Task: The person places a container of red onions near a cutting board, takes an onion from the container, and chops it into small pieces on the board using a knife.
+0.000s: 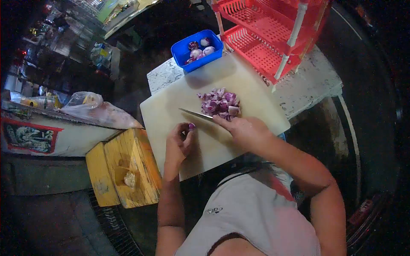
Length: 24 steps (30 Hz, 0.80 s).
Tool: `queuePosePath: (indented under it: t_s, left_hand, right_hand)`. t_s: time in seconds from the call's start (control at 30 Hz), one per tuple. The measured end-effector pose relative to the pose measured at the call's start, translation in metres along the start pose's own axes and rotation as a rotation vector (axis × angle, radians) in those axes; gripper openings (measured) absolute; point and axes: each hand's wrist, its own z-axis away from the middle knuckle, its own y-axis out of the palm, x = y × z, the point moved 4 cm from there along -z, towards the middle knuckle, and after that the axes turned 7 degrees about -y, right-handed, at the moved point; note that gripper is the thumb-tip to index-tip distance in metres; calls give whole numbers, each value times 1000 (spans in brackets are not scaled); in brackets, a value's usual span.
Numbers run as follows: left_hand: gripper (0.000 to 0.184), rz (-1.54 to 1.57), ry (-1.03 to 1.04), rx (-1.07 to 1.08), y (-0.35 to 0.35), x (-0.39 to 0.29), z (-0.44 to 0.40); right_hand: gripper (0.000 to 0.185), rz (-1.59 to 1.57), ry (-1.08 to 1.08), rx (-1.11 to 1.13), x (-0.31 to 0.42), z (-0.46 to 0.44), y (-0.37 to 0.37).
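Note:
A small piece of purple onion is pinched between the fingertips of my left hand, over the left part of the white cutting board. My right hand grips a knife near its handle end, the blade pointing left and away from me. Just beyond the knife lies a heap of chopped purple onion on the board. The knife blade and the held piece are apart. Whole onions sit in a blue basket past the board's far edge.
A red plastic rack stands at the back right on the worn white table. To the left are a yellow wooden box with a small brown container on it, and a clear plastic bag on a ledge.

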Motion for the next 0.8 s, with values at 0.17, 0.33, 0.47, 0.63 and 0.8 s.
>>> queuePosePath:
  t_s: [0.17, 0.33, 0.47, 0.63, 0.8]
  left_hand:
    - [22, -27, -86, -11, -5, 10, -6]
    - [32, -148, -58, 98, -8, 17, -21]
    - [43, -85, -151, 259, -16, 10, -34]
    - [47, 14, -103, 457, -6, 36, -47]
    - [49, -78, -75, 501, -8, 35, -51]
  right_hand:
    - [69, -3, -29, -58, -27, 32, 18]
    - [75, -6, -74, 26, -15, 59, 9]
    - [77, -8, -90, 13, -9, 60, 3]
    - [73, 2, -85, 73, -3, 58, -7]
    - [76, 6, -60, 98, -1, 56, -10]
